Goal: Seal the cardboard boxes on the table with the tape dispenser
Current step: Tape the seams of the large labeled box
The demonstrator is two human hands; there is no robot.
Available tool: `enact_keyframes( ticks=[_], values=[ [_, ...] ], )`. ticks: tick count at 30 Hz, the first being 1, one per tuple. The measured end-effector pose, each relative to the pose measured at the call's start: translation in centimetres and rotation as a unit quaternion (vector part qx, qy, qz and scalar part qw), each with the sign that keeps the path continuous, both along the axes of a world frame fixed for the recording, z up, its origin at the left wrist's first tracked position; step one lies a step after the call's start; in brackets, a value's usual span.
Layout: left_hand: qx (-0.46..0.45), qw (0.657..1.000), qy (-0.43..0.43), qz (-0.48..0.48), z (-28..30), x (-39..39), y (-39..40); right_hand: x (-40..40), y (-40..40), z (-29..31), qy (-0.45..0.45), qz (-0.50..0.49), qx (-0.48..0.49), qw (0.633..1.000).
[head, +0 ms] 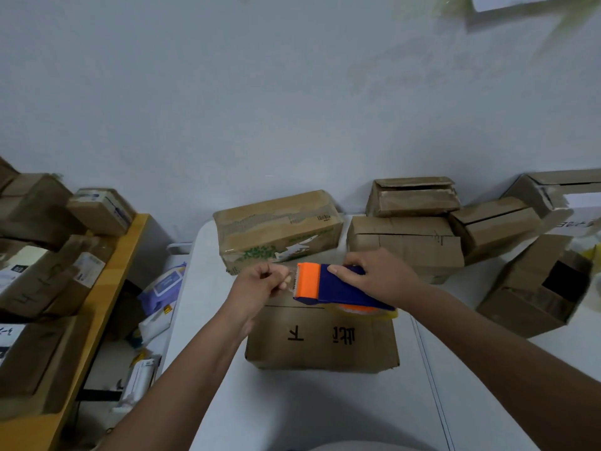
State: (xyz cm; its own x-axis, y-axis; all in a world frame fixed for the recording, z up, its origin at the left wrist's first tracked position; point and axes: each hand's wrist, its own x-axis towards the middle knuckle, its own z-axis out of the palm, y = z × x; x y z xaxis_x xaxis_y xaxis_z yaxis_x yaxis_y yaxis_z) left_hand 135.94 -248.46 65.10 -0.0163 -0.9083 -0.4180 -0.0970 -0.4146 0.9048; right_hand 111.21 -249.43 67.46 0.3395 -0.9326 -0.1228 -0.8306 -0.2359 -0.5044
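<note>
Head view: right hand (377, 275) around tape dispenser (328, 286).

Two bare arms, nothing worn

Left hand (260, 284) and right hand (377, 275): no sleeves, rings, watch or gloves from fingers back along forearms.

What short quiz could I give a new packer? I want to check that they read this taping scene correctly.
1. True or false: the right hand holds the tape dispenser.
2. What does the left hand pinch? A) a marker B) the tape end C) a box flap
3. Fill in: the dispenser is held above the box with black ____ on top.

Key
1. True.
2. B, though the clear tape is hard to see.
3. Writing.
</note>
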Motion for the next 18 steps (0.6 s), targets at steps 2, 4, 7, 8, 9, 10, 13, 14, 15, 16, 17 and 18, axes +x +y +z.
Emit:
enact_keyframes(
  ticks=[2,4,7,8,9,10,13,14,15,16,17,18],
  values=[
    [0.005,1.000,0.008,0.029,-0.3,1.2,0.2,0.2,0.0,-0.1,0.007,0.005,0.014,1.000],
    [0.001,0.998,0.019,0.067,-0.4,2.8,0.1,0.4,-0.1,-0.1,0.015,0.010,0.019,1.000],
    [0.001,0.991,0.017,0.132,-0.4,6.2,-0.3,0.2,-0.6,0.2,0.049,0.022,0.030,0.998],
    [0.008,0.990,0.011,0.141,-0.6,7.4,-0.3,0.1,-0.8,0.3,0.068,0.028,0.029,0.997],
    [0.020,0.990,0.007,0.140,-0.9,8.3,-0.1,0.1,-1.0,0.4,0.088,0.034,0.023,0.995],
    [0.032,0.991,0.002,0.131,-1.3,9.0,0.1,0.2,-1.1,0.4,0.106,0.039,0.015,0.993],
    [0.056,0.990,-0.025,0.129,-3.2,9.6,0.9,1.1,-1.2,0.1,0.145,0.039,-0.004,0.989],
    [0.060,0.988,-0.024,0.139,-3.8,9.6,1.0,1.6,-1.2,-0.1,0.156,0.037,-0.007,0.987],
    [0.064,0.987,-0.019,0.148,-4.4,9.6,1.1,1.9,-1.2,-0.1,0.165,0.035,-0.010,0.986],
    [0.069,0.985,-0.015,0.155,-4.9,9.5,1.2,2.1,-1.2,-0.1,0.172,0.031,-0.011,0.985],
    [0.073,0.985,-0.010,0.159,-5.5,9.5,1.3,2.2,-1.2,0.0,0.176,0.025,-0.010,0.984],
    [0.075,0.984,-0.006,0.162,-6.0,9.5,1.4,2.2,-1.2,0.0,0.177,0.019,-0.008,0.984]
  ],
)
